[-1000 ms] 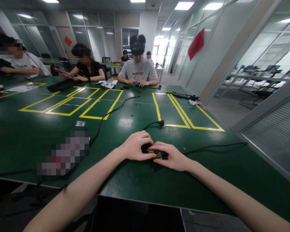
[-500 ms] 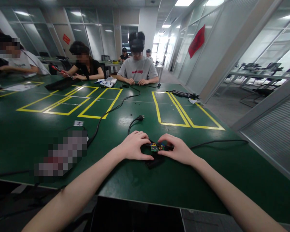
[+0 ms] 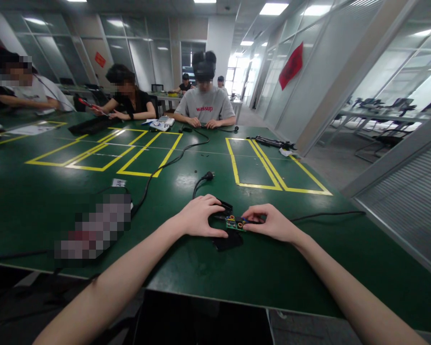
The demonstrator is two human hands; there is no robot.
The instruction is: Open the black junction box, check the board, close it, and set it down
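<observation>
A small green circuit board (image 3: 236, 224) with copper coils on it is above the table in front of me. My right hand (image 3: 273, 223) pinches its right end between thumb and fingers; a dark lead shows by those fingers. My left hand (image 3: 203, 216) is on the board's left side, its thumb and fingers curved and apart. By its fingertips lies a black casing piece (image 3: 226, 206). Just below its thumb, another flat black piece (image 3: 229, 241) rests on the table. Whether the left fingertips touch these pieces I cannot tell.
A black plug (image 3: 209, 176) on a cord lies beyond my hands. Another cable (image 3: 330, 214) runs right. A blurred-out bundle (image 3: 96, 227) is at left. Yellow tape (image 3: 258, 186) marks the green table (image 3: 290, 268). Several people sit around; one in a grey shirt (image 3: 206, 105) faces me.
My right hand has shifted a little right, and the board has turned and moved slightly right with it. The black pieces show more. My left hand has hardly moved.
</observation>
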